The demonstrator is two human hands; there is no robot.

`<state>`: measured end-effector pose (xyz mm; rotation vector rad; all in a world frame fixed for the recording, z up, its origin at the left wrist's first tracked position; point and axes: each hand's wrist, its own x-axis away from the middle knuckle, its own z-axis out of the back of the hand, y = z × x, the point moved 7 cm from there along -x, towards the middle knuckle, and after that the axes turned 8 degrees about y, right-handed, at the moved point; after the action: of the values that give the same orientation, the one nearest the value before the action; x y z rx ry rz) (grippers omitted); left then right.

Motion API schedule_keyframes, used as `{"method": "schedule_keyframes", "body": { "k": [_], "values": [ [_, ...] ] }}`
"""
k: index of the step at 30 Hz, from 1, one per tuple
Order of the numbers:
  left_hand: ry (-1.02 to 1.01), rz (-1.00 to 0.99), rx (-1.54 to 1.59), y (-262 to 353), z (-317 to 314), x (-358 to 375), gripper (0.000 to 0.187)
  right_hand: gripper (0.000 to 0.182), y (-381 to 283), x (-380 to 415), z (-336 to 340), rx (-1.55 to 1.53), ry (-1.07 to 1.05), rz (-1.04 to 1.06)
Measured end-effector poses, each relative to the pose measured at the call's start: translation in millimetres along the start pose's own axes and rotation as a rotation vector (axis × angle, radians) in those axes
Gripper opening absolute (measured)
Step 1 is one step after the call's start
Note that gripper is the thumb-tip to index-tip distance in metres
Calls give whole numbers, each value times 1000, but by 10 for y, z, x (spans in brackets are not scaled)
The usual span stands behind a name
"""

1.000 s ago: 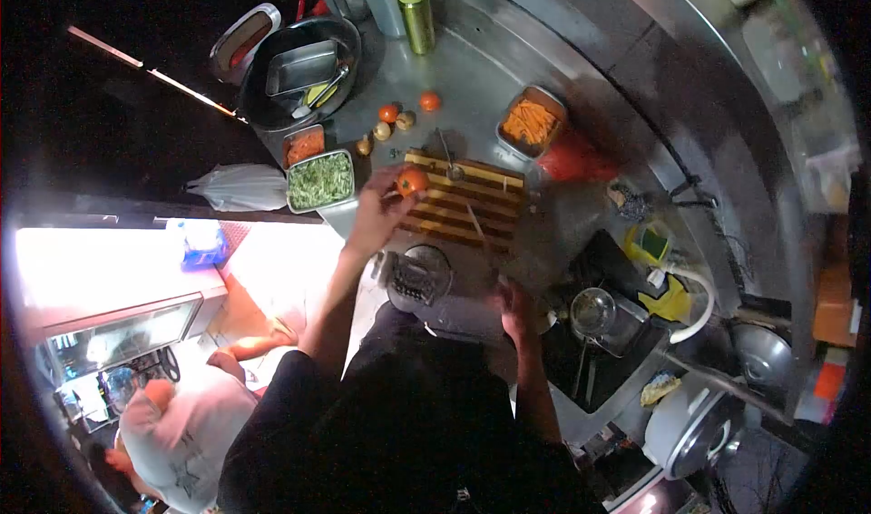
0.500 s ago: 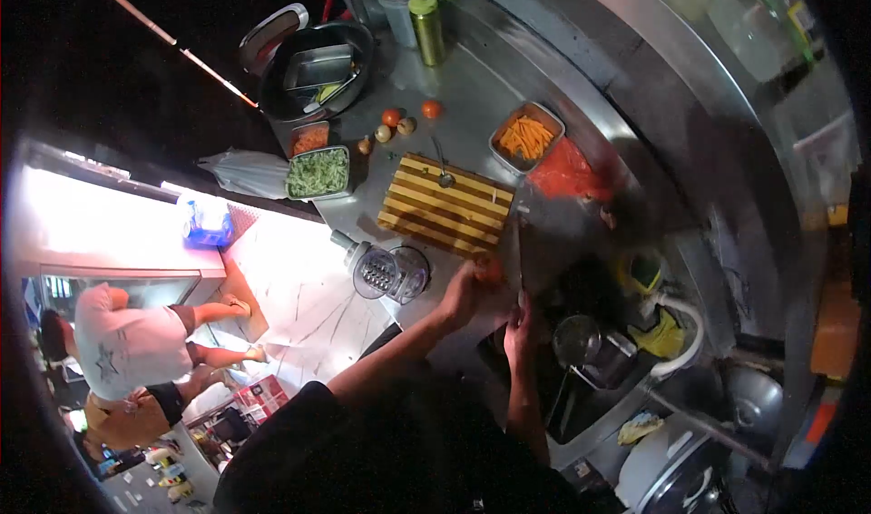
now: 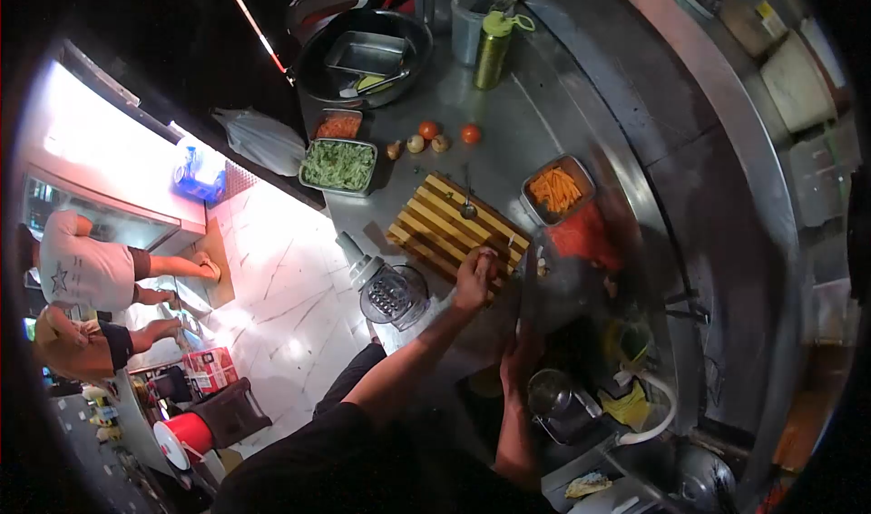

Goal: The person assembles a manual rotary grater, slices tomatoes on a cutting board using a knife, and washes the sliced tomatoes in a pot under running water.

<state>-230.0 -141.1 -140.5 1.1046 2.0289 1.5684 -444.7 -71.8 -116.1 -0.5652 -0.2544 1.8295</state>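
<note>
My left hand [image 3: 475, 278] rests on the near right corner of the striped wooden cutting board [image 3: 440, 224], fingers curled over a tomato that is mostly hidden under them. My right hand [image 3: 519, 352] is just below it at the counter edge, closed on a knife handle; the dark blade [image 3: 523, 283] points up beside the left hand. A spoon [image 3: 467, 207] lies on the board's far side.
Beyond the board are two tomatoes [image 3: 428, 130], small onions [image 3: 415, 142], a tray of greens [image 3: 337, 165], a tray of carrot sticks [image 3: 556, 187], a red bag [image 3: 585, 237], a green bottle [image 3: 493, 51] and a large bowl [image 3: 363, 56]. A grater cup [image 3: 392, 292] stands left; a sink pot [image 3: 553, 396] right. People stand on the floor at far left [image 3: 86, 269].
My left hand carried the tomato from the board's far left side to its near right corner. My right hand with the knife came in beside it. The view swung left.
</note>
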Motion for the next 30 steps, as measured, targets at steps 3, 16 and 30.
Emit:
{"method": "schedule_keyframes", "body": {
  "k": [3,16,30],
  "values": [
    [-79,109,104,-118,5,-13,27,41,-187,-243,108,-11,-25,-173],
    [-15,283,3,-108,202,70,67,38,-746,-1207,-326,-768,-333,-254],
    [85,-402,-467,-251,371,-222,36,32,-1196,-3376,-1591,-834,-384,-236]
  ]
}}
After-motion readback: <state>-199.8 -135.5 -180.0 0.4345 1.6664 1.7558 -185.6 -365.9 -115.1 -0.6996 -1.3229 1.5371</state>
